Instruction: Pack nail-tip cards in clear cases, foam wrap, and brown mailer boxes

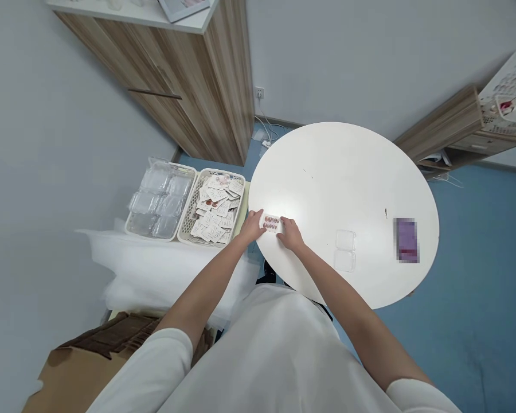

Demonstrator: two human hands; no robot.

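A small white card of what look like press-on nails (271,223), set in two reddish-brown rows, is at the near left edge of the round white table (335,166). My left hand (251,226) grips its left side between thumb and fingers. On the opposite side, my right hand (291,234) pinches the card's right edge. An open clear plastic case (345,251), its two halves spread flat, lies on the table to the right of my right hand.
Left of the table stand a white basket (182,234) of printed cards and another basket (131,225) of clear plastic cases. White foam wrap (155,269) and a cardboard box (81,367) are nearby. A blurred purple item (407,240) lies at the table's right. A wooden cabinet (223,86) rises behind.
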